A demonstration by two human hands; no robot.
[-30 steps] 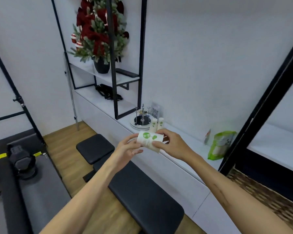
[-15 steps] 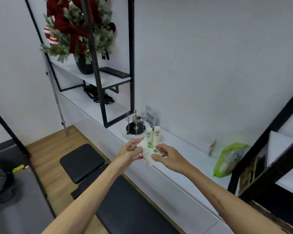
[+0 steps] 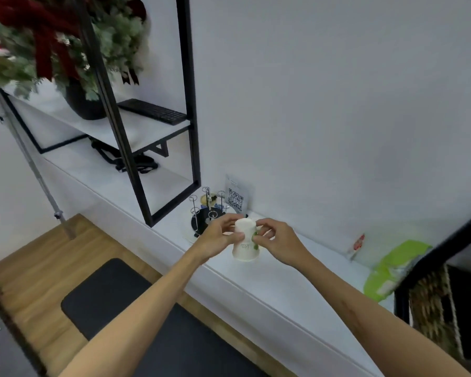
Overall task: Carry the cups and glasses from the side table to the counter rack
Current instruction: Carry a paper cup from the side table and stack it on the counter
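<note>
Both grips around inverted paper cup [image 3: 245, 243]

A: Camera placement, single head view. Worn on the person's head, it looks forward and down along both forearms toward the white counter [image 3: 269, 278] against the wall.

B: Facing?

A: Toward the wall, angled slightly left along the counter. The black shelf frame [image 3: 188, 104] stands upper left; wood floor [image 3: 33, 270] and a black bench pad [image 3: 114, 292] sit low in frame.

B: Nearness?

A: Close. The hands meet near frame centre, at arm's length, over the counter's front edge. Wide-angle: straight lines bow at the edges. No second view to compare.
</note>
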